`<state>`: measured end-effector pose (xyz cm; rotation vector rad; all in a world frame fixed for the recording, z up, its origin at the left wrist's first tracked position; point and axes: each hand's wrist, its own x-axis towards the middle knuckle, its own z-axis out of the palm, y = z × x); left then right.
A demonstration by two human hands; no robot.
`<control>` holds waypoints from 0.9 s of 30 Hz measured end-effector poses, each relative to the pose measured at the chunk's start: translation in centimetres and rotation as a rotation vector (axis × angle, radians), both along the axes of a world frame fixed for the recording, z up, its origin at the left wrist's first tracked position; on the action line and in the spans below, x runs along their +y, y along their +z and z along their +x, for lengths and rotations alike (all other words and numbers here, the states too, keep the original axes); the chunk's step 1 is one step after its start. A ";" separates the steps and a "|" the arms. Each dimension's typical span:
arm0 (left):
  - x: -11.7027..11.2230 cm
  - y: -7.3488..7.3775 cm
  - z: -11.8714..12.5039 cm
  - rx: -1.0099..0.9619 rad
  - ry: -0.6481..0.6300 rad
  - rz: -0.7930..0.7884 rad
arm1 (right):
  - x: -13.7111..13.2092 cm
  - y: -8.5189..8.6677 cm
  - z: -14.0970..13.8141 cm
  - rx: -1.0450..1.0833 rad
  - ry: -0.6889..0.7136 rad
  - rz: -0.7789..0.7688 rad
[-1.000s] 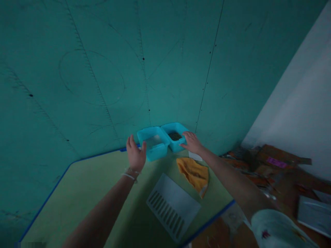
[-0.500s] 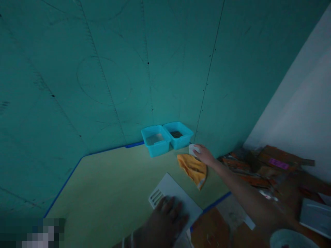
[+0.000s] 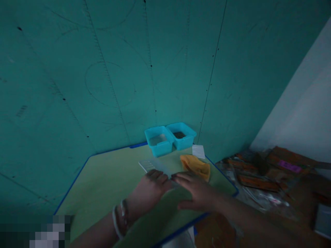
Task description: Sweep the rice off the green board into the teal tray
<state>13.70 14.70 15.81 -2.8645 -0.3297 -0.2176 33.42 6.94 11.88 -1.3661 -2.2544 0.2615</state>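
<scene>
My left hand (image 3: 151, 189), with two bands at its wrist, has its fingers curled at the near edge of a flat white slotted board (image 3: 156, 164). The board's slotted end points to the far left, and its near part is covered by my hands. With fingers stretched and thumb apart, my right hand (image 3: 195, 191) reaches in beside the left one, its fingertips at the board's right side; whether they touch it I cannot tell. Just beyond my right hand lies a crumpled orange cloth (image 3: 195, 164). A small white square piece (image 3: 198, 151) rests at the table's far right.
Two blue bins (image 3: 160, 150) stand at the back of the table (image 3: 108, 182) against a green wall (image 3: 124, 75); one contains pale material, the other dark bits. Cardboard and plastic wrapping (image 3: 258, 179) are piled on the floor at the right.
My right hand has left the small white square and come to the board. The board has shifted away from me and turned, with my left hand now at its near edge.
</scene>
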 end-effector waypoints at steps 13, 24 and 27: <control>0.4 -2.5 -0.4 -0.188 -0.084 0.105 | 1.4 -2.8 0.1 -0.368 -0.135 0.336; 2.9 -7.0 1.0 -0.025 0.276 -0.129 | 4.5 -4.6 0.5 -0.373 -0.320 0.057; 3.6 -7.9 1.7 -0.008 0.274 -0.143 | 4.5 -5.1 0.8 -0.329 -0.293 0.021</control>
